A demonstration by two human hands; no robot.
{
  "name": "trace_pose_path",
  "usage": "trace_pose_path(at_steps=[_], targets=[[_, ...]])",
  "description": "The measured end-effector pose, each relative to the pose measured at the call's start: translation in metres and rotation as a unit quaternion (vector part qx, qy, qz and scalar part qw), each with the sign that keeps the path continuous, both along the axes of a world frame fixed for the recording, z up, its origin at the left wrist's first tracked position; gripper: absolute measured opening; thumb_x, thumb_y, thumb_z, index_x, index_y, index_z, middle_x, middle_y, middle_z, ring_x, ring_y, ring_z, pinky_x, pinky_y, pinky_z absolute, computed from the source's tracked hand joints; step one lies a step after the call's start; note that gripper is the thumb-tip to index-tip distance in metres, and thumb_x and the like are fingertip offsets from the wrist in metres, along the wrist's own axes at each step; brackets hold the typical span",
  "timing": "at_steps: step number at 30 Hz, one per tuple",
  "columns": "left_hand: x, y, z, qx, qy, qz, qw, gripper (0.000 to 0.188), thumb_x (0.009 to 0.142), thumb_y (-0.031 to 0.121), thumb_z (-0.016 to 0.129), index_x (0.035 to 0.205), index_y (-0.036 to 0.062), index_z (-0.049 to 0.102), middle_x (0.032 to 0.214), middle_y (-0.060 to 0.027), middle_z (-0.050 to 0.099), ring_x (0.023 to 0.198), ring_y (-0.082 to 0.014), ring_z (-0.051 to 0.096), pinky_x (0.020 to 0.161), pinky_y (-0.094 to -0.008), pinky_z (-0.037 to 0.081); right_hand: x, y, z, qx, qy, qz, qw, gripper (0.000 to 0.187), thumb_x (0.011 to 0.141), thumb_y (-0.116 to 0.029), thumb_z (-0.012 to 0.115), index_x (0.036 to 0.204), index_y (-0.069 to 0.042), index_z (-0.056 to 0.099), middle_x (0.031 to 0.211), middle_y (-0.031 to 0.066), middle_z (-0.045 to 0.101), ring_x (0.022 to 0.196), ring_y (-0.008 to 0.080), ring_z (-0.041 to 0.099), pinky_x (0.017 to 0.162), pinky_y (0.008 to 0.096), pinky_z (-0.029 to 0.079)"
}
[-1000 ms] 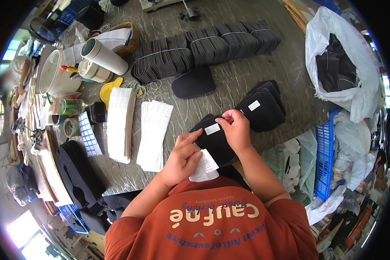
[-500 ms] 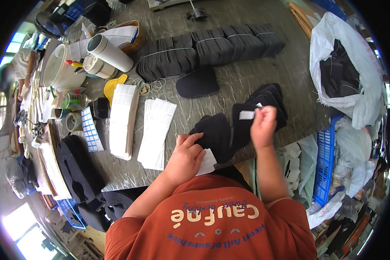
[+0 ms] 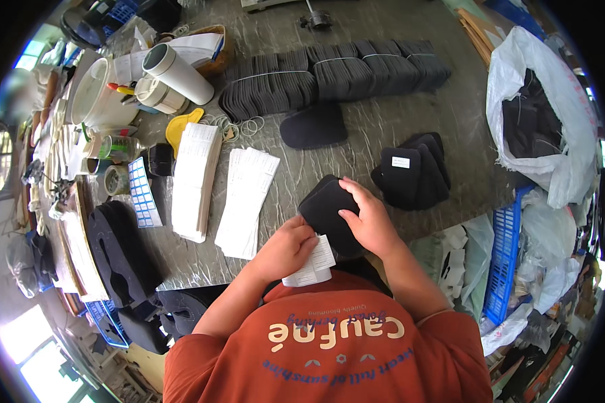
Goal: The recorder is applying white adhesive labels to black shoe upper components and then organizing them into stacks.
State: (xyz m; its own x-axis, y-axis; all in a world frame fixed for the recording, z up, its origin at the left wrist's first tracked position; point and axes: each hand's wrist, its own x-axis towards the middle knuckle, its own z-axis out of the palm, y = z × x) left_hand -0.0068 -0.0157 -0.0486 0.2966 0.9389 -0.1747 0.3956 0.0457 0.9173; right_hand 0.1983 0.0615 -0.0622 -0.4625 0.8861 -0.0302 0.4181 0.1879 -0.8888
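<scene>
At the near edge of the dark grey, pale-streaked desk (image 3: 477, 144), a small pile of rounded black fabric pads (image 3: 329, 213), slightly fanned, directly in front of the rust-red T-shirt (image 3: 249, 356). On the pile's right part, the right hand (image 3: 373, 225), grip spread, with thumb and forefinger apart and both tips on the top pad. At the pile's left edge, the left hand (image 3: 288, 250), fingers curled, grip pressed together and pinching a thin batch of white printed paper labels (image 3: 314, 265); contact with the pads hard to tell.

Just right of the right hand, a second fanned pile of black pads (image 3: 431, 174), with a small white rectangular label (image 3: 400, 162) on the leftmost pad. Farther off, a single black rounded pad (image 3: 312, 127) lying flat, and behind it a long banded row of black pads (image 3: 339, 70) on edge. To the left, side by side, a tall stack of white printed paper strips (image 3: 195, 181) and a thinner, spread stack of white strips (image 3: 247, 201). Beyond those, a flat yellow piece (image 3: 183, 129) and a leaning white cylindrical tumbler (image 3: 187, 79). At far right, an open white woven sack (image 3: 575, 161) with dark material inside, above a blue plastic crate (image 3: 500, 269).
</scene>
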Motion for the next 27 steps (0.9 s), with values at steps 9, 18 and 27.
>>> trace_pose_path(at_steps=[9,18,27], targets=[[0.002,-0.007,0.019,-0.061,-0.004,0.224,0.973,0.026,0.095,0.018,0.058,0.079,-0.0018,0.060,0.060,-0.0023,0.051,0.059,-0.0065,0.045,0.052,-0.0271,0.040,-0.004,-0.015,0.036,-0.062,0.053,-0.006,0.997,0.011,0.087,-0.005,0.065,0.096,0.000,0.062,0.089,0.0087,0.060,0.076,0.0150,0.060,0.066,0.0276,0.048],[0.002,-0.011,0.016,0.067,0.218,0.184,0.956,0.018,0.085,0.009,0.064,0.073,-0.0019,0.058,0.075,-0.0149,0.062,0.063,-0.0257,0.059,0.057,-0.0378,0.047,-0.015,-0.020,0.030,-0.096,0.134,-0.047,0.985,0.006,0.086,0.003,0.061,0.083,0.000,0.058,0.074,0.0027,0.057,0.066,0.0080,0.052,0.061,0.0250,0.044],[0.019,-0.012,0.007,0.200,0.188,-0.032,0.961,0.015,0.080,0.010,0.066,0.077,-0.0026,0.058,0.120,-0.0199,0.058,0.120,-0.0350,0.051,0.100,-0.0403,0.044,-0.020,0.003,0.001,-0.132,0.102,-0.091,0.982,0.003,0.085,0.001,0.064,0.082,0.003,0.064,0.072,0.0029,0.065,0.066,0.0051,0.057,0.060,0.0227,0.046]])
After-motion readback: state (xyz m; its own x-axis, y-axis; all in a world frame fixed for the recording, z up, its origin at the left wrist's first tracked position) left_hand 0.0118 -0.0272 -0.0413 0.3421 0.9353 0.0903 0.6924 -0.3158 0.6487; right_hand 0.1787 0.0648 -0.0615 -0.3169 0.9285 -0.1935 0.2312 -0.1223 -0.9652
